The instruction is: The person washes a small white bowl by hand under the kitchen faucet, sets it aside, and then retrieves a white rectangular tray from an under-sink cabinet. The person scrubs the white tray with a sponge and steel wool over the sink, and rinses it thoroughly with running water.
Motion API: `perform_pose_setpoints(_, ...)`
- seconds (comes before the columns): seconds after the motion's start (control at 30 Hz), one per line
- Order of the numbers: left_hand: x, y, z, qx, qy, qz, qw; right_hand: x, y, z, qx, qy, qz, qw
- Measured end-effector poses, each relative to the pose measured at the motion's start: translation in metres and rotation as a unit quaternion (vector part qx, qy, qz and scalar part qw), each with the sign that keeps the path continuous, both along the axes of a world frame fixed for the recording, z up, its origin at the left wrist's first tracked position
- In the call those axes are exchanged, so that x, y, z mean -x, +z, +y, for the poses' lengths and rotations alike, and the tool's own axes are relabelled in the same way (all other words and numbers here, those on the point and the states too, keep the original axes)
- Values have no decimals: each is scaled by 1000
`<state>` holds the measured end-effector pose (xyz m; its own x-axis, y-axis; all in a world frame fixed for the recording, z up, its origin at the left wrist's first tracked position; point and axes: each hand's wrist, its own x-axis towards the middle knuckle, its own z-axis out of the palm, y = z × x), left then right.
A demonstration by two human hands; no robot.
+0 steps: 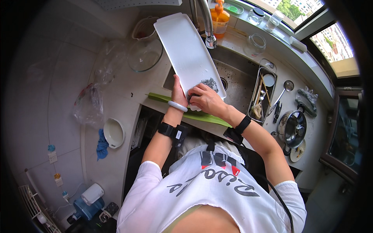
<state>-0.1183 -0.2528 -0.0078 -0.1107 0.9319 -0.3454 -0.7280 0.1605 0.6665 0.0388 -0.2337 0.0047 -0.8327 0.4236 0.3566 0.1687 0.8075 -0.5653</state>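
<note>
A long white rectangular tray is tilted over the stainless steel sink. My left hand grips its near left edge, thumb up along the rim. In my right hand is a steel wool scourer, pressed against the tray's near end. Some white foam shows below my fingers at that end. The chrome faucet hangs beside the tray's right edge, and no water is seen running from it.
A green strip runs along the sink's front edge. A glass bowl stands left of the tray. To the right are a wire utensil basket, a ladle and a lidded pot. An orange soap bottle stands behind the faucet.
</note>
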Motion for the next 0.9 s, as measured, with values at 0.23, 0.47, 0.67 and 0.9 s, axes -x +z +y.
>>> perform_pose_setpoints(0.23,3,-14,2,-18,22,-14,999,-5,-11,-3,-74,7,29,997)
perform_pose_setpoints(0.47,0,-35,-3,56,29,37,997,10,-9,7,-39,-61,18,997)
perform_pose_setpoints(0.67,-3,-32,-2,69,12,-44,997,12,5,11,14,-95,32,995)
perform_pose_setpoints(0.9,-1,-38,1,76,68,-16,995,3,-12,-10,27,-41,1,999)
